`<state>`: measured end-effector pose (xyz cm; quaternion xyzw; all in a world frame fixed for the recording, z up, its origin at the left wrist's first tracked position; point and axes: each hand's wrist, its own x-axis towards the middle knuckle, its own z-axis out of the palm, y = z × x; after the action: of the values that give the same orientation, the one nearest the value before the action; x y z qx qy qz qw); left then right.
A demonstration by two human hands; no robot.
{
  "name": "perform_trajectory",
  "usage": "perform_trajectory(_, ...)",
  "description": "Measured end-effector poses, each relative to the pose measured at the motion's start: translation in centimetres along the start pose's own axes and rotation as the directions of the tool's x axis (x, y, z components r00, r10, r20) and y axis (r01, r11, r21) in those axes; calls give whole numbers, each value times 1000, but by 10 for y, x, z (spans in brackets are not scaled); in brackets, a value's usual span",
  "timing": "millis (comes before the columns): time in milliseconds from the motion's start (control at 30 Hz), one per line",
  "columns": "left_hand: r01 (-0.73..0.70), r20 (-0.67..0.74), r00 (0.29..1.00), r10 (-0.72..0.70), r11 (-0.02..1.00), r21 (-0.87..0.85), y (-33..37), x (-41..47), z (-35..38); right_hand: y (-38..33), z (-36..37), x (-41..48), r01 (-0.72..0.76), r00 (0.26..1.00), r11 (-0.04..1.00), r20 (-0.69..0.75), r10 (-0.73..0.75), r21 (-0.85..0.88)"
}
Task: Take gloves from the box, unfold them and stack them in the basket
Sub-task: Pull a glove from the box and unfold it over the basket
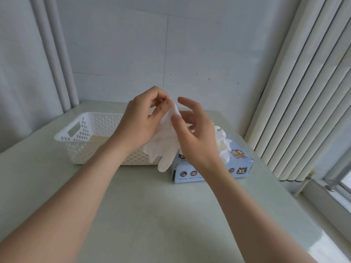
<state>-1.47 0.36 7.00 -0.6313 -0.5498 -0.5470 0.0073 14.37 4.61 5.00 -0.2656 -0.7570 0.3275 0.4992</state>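
Two hands hold one white glove [163,145] up between basket [76,149] and box [245,162].
Left hand [138,120] pinches the glove's top edge with curled fingertips. Right hand [195,137] has its thumb against the same edge, index finger straight and apart; other fingers loosely bent behind the glove, can't tell if they grip it. Glove hangs crumpled, fingers down, lowest tip in front of the gap where basket and box meet. Basket is white and perforated, on the left of the pale table [152,215]. Box is blue, marked XL, just beside the basket on its right. More white gloves [222,141] bunch out of the box top. Vertical blinds [303,92] hang at far right.
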Motion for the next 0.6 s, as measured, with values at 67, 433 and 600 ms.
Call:
perform_trajectory(67,-50,-23,998,52,996,80,-7,8,-13,-10,8,11,-37,997,999,63,38,-24)
perform_trajectory(433,293,136,949,-283,954,-59,-47,21,-67,-33,57,65,-377,926,913,63,372,157)
perform_trajectory(600,505,186,863,-470,823,-259,-64,29,-85,-27,72,81,-451,889,845,55,455,288)
